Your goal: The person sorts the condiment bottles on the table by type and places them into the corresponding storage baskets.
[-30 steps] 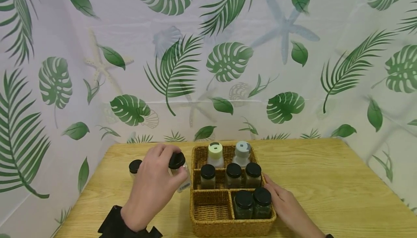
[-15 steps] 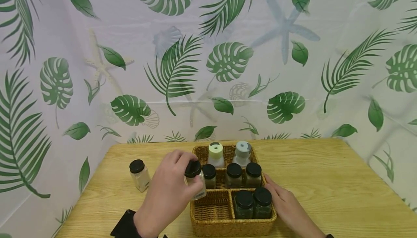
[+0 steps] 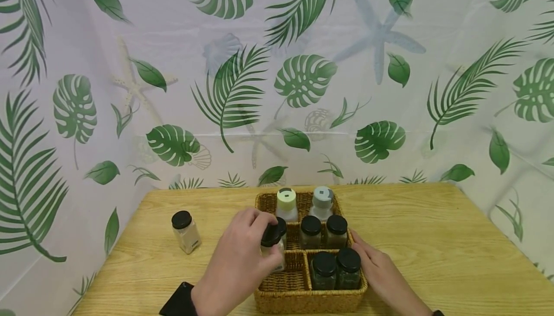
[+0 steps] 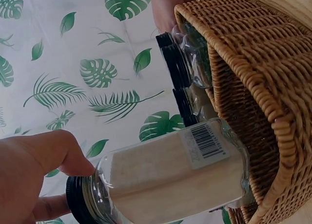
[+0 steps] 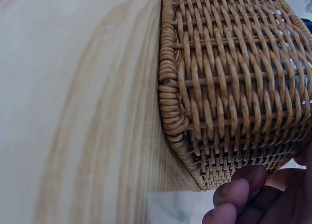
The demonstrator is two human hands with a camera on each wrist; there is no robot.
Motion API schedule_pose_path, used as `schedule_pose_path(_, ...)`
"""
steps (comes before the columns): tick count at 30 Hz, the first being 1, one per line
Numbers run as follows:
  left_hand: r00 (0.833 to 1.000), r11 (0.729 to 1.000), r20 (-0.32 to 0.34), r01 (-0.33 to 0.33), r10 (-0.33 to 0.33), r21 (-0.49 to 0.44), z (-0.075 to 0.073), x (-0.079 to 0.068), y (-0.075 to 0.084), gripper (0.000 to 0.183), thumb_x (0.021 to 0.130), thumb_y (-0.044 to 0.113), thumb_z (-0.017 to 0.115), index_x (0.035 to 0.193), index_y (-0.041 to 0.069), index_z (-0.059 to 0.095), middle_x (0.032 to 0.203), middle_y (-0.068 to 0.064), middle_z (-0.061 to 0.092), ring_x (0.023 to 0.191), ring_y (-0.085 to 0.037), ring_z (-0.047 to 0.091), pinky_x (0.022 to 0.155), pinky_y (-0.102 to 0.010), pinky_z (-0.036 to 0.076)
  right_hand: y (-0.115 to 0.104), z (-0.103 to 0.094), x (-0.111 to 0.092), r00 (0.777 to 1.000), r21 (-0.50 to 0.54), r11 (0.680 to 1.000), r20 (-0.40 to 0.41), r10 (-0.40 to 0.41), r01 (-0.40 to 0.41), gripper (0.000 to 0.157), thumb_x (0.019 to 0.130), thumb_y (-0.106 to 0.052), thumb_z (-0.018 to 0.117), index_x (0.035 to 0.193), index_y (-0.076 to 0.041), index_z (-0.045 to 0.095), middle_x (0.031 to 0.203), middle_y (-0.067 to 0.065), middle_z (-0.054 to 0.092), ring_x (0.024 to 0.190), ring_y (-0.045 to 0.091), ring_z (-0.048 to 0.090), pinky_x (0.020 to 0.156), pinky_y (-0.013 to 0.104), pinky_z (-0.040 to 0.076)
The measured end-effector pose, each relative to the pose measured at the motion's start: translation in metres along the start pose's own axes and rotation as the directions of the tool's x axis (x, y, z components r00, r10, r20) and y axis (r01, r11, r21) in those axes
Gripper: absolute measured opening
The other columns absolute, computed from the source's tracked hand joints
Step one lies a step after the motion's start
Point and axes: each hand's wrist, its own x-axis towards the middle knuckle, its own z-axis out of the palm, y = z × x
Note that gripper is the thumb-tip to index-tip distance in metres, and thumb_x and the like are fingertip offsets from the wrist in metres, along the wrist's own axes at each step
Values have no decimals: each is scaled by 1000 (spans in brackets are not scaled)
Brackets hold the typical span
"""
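My left hand (image 3: 240,258) pinches the black lid of a clear glass jar (image 4: 170,175) filled with beige powder and bearing a barcode label. In the head view the jar hangs upright above the front left compartment of the wicker basket (image 3: 311,301), its lower part partly behind my fingers. The left wrist view has the jar's base at that compartment's mouth. My right hand (image 3: 381,270) holds the basket's right side; in the right wrist view its bent fingers (image 5: 234,192) are against the woven wall. Two black-lidded jars (image 3: 323,270) with dark green contents stand in the front right compartment.
Another black-lidded jar (image 3: 186,232) of pale powder stands on the wooden table (image 3: 433,239) to the left. Several black-lidded jars (image 3: 310,233) fill the middle row. At the back are a yellow-capped bottle (image 3: 286,205) and a grey-capped bottle (image 3: 322,203).
My left hand has carried the jar rightward and down, from left of the basket to over its front left compartment. The pale jar on the table has come into full sight. My right hand has stayed put.
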Motion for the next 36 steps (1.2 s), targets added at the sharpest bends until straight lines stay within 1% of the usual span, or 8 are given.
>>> schedule_pose_path(7,994,1000,104,-14,16,-14,9,-3,4,26,92,21,64,118,15,63,110,4,54,97,-10,46,82,-25,46,0,-1,0,1000,0,1000,2,1,-1,67,108,-55,28,160,-12,28,158,21,33,142,42,39,110,57,40)
schedule_pose_path(14,983,997,167,-71,70,2,24,-4,6,25,91,19,66,115,13,64,101,4,54,89,-10,45,78,-24,43,0,-1,1,1000,9,1000,5,-5,5,68,107,-55,28,160,-11,28,159,20,34,142,41,40,110,57,40)
schedule_pose_path(20,973,997,217,-77,78,-11,33,-4,7,24,91,18,67,114,15,64,96,5,51,83,-10,43,72,-24,40,1,-1,0,1000,13,1000,4,-2,2,68,107,-55,29,159,-12,29,158,20,35,138,42,45,107,56,43)
schedule_pose_path(21,971,997,227,-75,76,-12,34,-4,8,24,91,19,67,114,15,63,96,6,51,83,-10,43,72,-23,40,1,-1,0,1000,17,1000,4,3,-3,67,107,-55,30,160,-12,29,158,20,35,132,44,51,107,56,43)
schedule_pose_path(27,955,996,286,-75,83,-39,41,-6,9,25,93,16,65,118,13,61,101,4,51,90,-10,44,76,-23,41,1,-2,0,1000,18,1000,5,5,-6,66,108,-54,30,160,-13,28,159,20,33,136,43,48,109,57,41)
schedule_pose_path(28,952,996,294,-78,88,-46,42,-6,9,26,94,16,64,119,12,61,103,3,51,92,-10,44,77,-23,41,1,-2,0,1000,16,1000,6,2,-2,66,108,-53,30,160,-13,28,159,20,33,141,41,41,109,57,41)
schedule_pose_path(32,950,993,291,-105,115,-51,48,-7,9,25,94,16,65,119,13,61,101,3,51,90,-10,44,75,-22,41,1,-2,0,1000,18,1000,8,2,-2,66,108,-53,30,160,-12,28,159,19,33,142,40,40,110,57,40)
schedule_pose_path(36,949,993,292,-113,120,-39,52,-7,8,24,93,16,66,117,14,61,99,4,49,88,-10,43,73,-23,41,1,-2,0,1000,17,1000,7,2,-2,67,108,-54,30,160,-12,28,159,19,33,142,41,40,110,57,40)
